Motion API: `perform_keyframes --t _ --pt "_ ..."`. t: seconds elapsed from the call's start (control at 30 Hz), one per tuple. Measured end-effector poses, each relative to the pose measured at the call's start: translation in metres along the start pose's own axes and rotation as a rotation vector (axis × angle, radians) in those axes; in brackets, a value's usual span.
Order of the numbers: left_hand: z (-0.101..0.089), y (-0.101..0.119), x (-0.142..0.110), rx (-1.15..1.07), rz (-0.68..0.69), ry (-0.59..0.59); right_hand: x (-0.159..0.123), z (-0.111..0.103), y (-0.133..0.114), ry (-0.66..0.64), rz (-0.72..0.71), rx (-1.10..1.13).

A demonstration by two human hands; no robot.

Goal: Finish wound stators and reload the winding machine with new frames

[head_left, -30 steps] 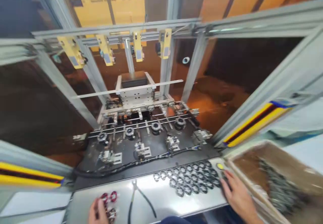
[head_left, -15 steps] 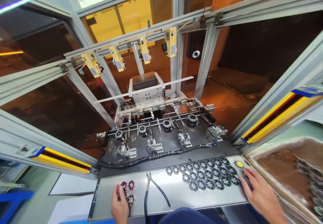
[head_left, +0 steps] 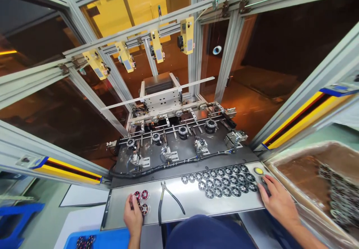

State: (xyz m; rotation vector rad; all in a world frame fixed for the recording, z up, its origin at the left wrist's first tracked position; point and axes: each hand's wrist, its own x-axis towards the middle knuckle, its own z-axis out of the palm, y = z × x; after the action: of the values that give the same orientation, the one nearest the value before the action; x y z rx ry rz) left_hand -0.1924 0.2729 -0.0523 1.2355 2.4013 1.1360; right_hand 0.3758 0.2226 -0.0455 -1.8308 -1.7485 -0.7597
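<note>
My left hand (head_left: 133, 215) is at the left end of the metal shelf (head_left: 114, 208), curled beside several small round red-and-copper parts (head_left: 144, 194). Something dark red shows at its fingertips, mostly hidden. At the shelf's right end, the thumb and fingers of my right hand (head_left: 280, 202) close around a dark object (head_left: 264, 184) that I cannot make out. Just behind that hand is a yellow round button (head_left: 258, 171). Rows of black-rimmed round parts with silver centres (head_left: 226, 182) lie to its left. Between the hands rest open cutting pliers (head_left: 164, 196) with dark handles.
Behind the shelf, a black machine bed (head_left: 179, 155) carries fixtures and a cable bundle. Yellow sensor units (head_left: 187, 36) hang from a rail above. Yellow light-curtain posts (head_left: 297, 120) flank the opening. A lined box of parts (head_left: 297, 163) stands right; a blue bin (head_left: 109, 237) sits lower left.
The view has shifted, so the shelf appears higher and the blue bin shows at lower left. Both hands keep about the same places on the shelf.
</note>
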Motion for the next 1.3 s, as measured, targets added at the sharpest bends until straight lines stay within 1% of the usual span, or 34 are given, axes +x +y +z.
perform_keyframes --t 0.17,0.27,0.47,0.7,0.87,1.13,1.3 --pt "-0.0008 0.0019 -0.0003 -0.003 0.003 0.006 0.0012 -0.0031 -0.0036 -0.062 0.108 0.066" --pt "-0.0007 0.0027 -0.0001 -0.008 0.008 0.014 0.0016 -0.0051 -0.0049 -0.077 0.136 0.081" --pt "-0.0012 0.003 0.0009 -0.009 0.024 0.015 -0.0007 -0.0047 -0.0055 -0.066 0.153 0.074" --pt "0.0004 0.0021 -0.0017 -0.027 0.029 0.024 -0.0043 -0.0026 -0.0048 -0.089 0.174 0.098" --pt "0.0014 0.002 -0.0042 -0.054 0.019 0.046 -0.0032 -0.0031 -0.004 -0.098 0.159 0.122" --pt "-0.0011 0.0043 -0.0052 -0.067 0.01 0.039 0.001 -0.0065 -0.0055 -0.097 0.15 0.102" --pt "-0.003 0.0093 -0.0055 -0.068 0.014 0.044 0.0022 -0.007 -0.006 -0.071 0.145 0.096"
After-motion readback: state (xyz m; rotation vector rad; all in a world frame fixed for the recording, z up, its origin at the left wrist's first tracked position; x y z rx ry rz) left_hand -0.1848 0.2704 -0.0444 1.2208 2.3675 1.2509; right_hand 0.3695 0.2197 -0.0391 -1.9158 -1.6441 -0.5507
